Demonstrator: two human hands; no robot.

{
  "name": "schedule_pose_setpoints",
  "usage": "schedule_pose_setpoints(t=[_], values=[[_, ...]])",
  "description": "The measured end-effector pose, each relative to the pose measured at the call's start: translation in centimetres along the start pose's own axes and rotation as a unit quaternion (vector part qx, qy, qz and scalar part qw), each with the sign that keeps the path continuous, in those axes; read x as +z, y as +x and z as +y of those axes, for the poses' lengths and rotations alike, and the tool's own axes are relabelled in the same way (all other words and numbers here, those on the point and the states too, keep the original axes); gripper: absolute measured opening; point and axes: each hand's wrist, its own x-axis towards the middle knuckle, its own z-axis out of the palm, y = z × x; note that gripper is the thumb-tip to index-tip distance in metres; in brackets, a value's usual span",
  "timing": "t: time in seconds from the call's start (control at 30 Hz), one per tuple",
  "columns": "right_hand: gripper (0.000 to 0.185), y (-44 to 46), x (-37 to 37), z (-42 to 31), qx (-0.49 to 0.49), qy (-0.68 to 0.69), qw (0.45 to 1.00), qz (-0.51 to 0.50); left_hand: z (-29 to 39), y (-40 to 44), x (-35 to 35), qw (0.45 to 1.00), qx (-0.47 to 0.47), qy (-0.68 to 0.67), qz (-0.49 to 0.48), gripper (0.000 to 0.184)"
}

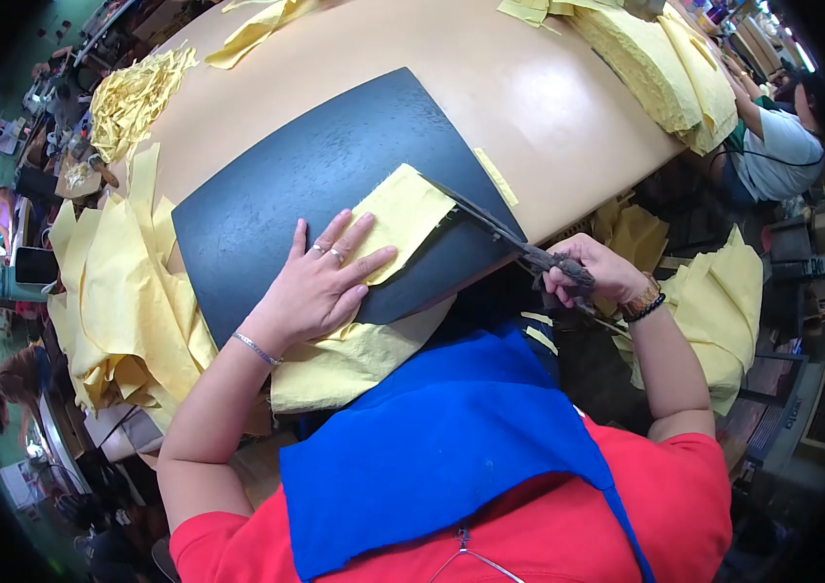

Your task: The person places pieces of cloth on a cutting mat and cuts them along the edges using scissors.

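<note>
My left hand (327, 282) lies with its fingers spread on the lower left part of a yellow cloth piece (403, 216). That piece rests on a black board (306, 175). Wrapped around the dark handles of large scissors (495, 228) is my right hand (592, 269), beyond the board's right edge. The blades reach left to the top right edge of the cloth piece. A larger yellow cloth (349, 364) hangs at the board's near edge, below my left hand.
Yellow cloth sheets (131, 301) drape at the left, near a heap of scraps (140, 97). A thick cloth stack (651, 73) sits at the table's far right, beside a seated person (777, 146). More cloth (714, 311) lies right of my right arm.
</note>
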Motion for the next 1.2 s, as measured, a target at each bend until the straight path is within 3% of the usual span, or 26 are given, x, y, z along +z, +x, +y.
schedule_pose_setpoints(t=[1.2], values=[[0.019,0.8,-0.4,-0.9,0.006,-0.02,1.0,-0.01,0.7,0.1,0.1,1.0,0.002,0.003,0.004,0.051]])
